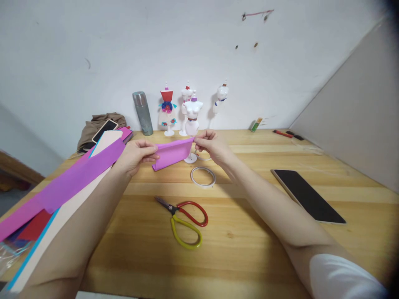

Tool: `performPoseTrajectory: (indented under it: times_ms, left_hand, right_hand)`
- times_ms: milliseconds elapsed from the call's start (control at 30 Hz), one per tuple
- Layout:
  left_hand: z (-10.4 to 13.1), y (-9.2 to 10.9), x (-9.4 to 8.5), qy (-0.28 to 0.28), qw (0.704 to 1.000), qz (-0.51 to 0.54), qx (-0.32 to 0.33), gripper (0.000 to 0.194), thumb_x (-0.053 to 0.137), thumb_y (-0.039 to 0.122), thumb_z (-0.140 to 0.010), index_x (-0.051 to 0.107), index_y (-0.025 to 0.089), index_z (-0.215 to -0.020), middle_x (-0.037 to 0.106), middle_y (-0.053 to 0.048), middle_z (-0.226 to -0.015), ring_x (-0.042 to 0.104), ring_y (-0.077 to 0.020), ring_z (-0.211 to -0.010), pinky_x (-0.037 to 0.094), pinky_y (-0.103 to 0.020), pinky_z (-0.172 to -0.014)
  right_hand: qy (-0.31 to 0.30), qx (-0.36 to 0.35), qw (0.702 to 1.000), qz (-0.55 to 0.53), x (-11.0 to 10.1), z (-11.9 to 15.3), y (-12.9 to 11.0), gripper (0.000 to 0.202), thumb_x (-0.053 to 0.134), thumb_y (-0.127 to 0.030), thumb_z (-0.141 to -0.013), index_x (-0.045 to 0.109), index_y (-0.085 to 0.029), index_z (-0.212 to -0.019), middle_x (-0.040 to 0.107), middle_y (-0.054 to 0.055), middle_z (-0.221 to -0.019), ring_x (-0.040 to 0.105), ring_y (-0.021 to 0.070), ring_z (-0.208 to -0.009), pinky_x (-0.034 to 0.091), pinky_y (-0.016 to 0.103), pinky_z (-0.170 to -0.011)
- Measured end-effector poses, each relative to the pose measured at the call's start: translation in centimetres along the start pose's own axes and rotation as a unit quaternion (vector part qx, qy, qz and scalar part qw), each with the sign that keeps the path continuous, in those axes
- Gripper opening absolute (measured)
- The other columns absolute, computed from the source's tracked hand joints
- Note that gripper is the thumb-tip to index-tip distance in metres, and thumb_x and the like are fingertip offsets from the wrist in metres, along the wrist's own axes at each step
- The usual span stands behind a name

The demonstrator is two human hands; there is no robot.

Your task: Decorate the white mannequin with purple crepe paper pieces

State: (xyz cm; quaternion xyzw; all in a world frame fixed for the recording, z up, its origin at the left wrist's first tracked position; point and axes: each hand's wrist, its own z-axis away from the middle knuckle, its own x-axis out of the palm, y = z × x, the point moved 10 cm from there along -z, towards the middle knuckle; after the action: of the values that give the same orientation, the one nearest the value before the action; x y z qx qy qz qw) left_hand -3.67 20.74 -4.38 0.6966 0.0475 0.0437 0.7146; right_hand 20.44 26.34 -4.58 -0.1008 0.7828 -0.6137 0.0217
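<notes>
Holds the purple sheet (pixel 174 153) above the table (pixel 243 257), just in front of the front mannequin (pixel 193 110): pinched at the left end between thumb and fingers of the left hand (pixel 139 155), and at the upper right corner between thumb and forefinger of the right hand (pixel 210 143). To do this well, grip lightly, match the pull on both sides, and tension only enough to flatten the middle. Line up the top edge by eye; avoid tugging one corner harder, likely to skew it. Looks thin, matt and pliable, with edges turned over; cannot tell whether curled or creased.

Below the sheet, a slim white ring (pixel 203 185), smooth, lying flat. Nearer still, scissors (pixel 173 209) with dark metal blades and looped red and yellow handles. Out left, a long purple strip (pixel 81 178) lying across cream sheets (pixel 77 209). Behind, a cylindrical flask (pixel 144 116), metal-capped; out right, a flat, dark-faced phone (pixel 308 195).
</notes>
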Motion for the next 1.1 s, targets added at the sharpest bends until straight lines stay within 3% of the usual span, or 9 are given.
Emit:
performPoseTrajectory:
  times_ms: [367, 567, 833, 967, 1100]
  left_hand:
    - [-0.3, 0.1, -0.1, -0.008, 1.0, -0.023, 0.012, 0.019, 0.085, 0.019, -0.059, 0.069, 0.013, -0.068, 0.07, -0.004, -0.06, 0.069, -0.0151, -0.056, 0.059, -0.025, -0.06]
    - [-0.2, 0.3, 0.1, -0.01, 0.999, -0.024, 0.021, 0.025, 0.088, 0.023, -0.054, 0.068, 0.013, -0.067, 0.07, -0.002, -0.059, 0.068, -0.0132, -0.056, 0.058, -0.023, -0.06]
    - [0.1, 0.4, 0.3, -0.023, 0.999, -0.033, 0.017, 0.03, 0.087, 0.026, -0.057, 0.064, 0.013, -0.071, 0.074, -0.006, -0.067, 0.066, -0.0117, -0.051, 0.056, -0.023, -0.056]
    - [0.0, 0.4, 0.2, -0.032, 0.998, -0.05, 0.006, 0.027, 0.084, 0.025, -0.06, 0.063, 0.014, -0.072, 0.071, -0.004, -0.061, 0.06, -0.0102, -0.045, 0.049, -0.021, -0.047]
    - [0.0, 0.3, 0.6, -0.058, 0.997, -0.059, -0.003, 0.023, 0.081, 0.023, -0.062, 0.061, 0.015, -0.066, 0.053, 0.005, -0.043, 0.04, -0.0039, -0.035, 0.033, -0.017, -0.039]
  right_hand:
    - [-0.006, -0.03, 0.999, 0.01, 0.0, -0.1, -0.5, 0.023, 0.078, -0.022, -0.064, 0.06, -0.022, -0.079, 0.063, -0.005, -0.055, 0.057, 0.0106, -0.048, 0.041, 0.021, -0.042]
    - [-0.037, -0.061, 0.996, 0.044, 0.4, -0.3, -0.7, 0.017, 0.075, -0.024, -0.069, 0.069, -0.021, -0.084, 0.064, -0.004, -0.058, 0.057, 0.0103, -0.05, 0.043, 0.022, -0.045]
    - [-0.038, -0.032, 0.997, 0.053, 0.3, -0.5, 0.1, 0.012, 0.072, -0.019, -0.074, 0.07, -0.018, -0.086, 0.063, -0.003, -0.055, 0.054, 0.0095, -0.046, 0.041, 0.022, -0.045]
    - [-0.055, -0.011, 0.997, 0.056, 0.7, -0.3, 0.3, 0.009, 0.073, -0.019, -0.076, 0.068, -0.019, -0.084, 0.063, -0.003, -0.055, 0.055, 0.0098, -0.047, 0.043, 0.022, -0.046]
    - [-0.066, 0.007, 0.996, 0.06, 1.0, -0.2, 0.6, 0.01, 0.074, -0.018, -0.076, 0.065, -0.019, -0.08, 0.062, -0.003, -0.054, 0.055, 0.0091, -0.047, 0.043, 0.021, -0.045]
